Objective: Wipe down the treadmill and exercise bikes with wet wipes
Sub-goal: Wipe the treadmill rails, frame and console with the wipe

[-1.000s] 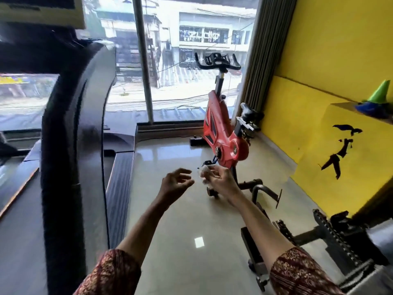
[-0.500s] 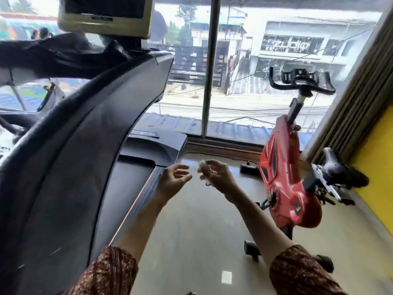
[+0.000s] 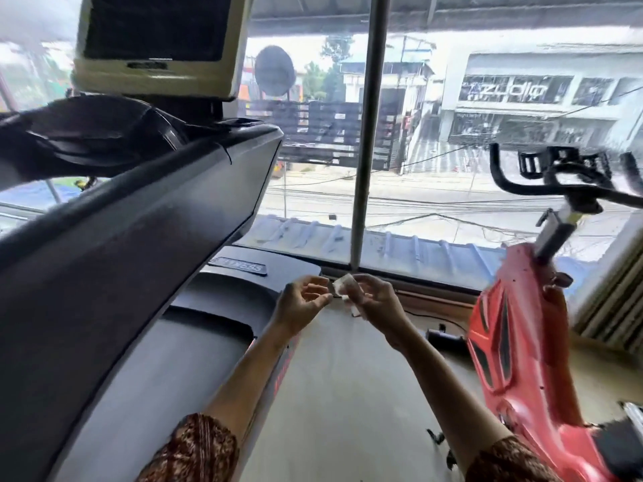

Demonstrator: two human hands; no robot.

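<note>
The right hand (image 3: pixel 374 300) holds a small white wet wipe (image 3: pixel 342 285). Its grip is pinched shut on the wipe, with fingers and thumb around the crumpled bit. The wipe is up in the air, above the floor (image 3: pixel 348 394), and touches no machine.

The left hand (image 3: pixel 301 304) is just left of the wipe. Its fingers are loosely curled, and the tips come very near the wipe's edge. I think this grip holds nothing, but the gap is tiny and hard to see. It looks like the two hands are about to pull the wipe open, so no wiping has begun.

The big dark treadmill (image 3: pixel 139 273) is left of the wipe. Its long side arm starts low, left of the wipe and nearer the person. It slants up and away to the screen (image 3: pixel 153 40), high above and left of the wipe. The treadmill's low front cover sits right under the left hand, so it is very near the wipe.

The red exercise bike (image 3: pixel 515 342) is right of the wipe and farther off than the treadmill. Its black handlebars (image 3: pixel 556 175) are up high, right of the wipe.

So I think the treadmill gets wiped first. The wipe must go left, and the left hand is the nearer one to it.
</note>
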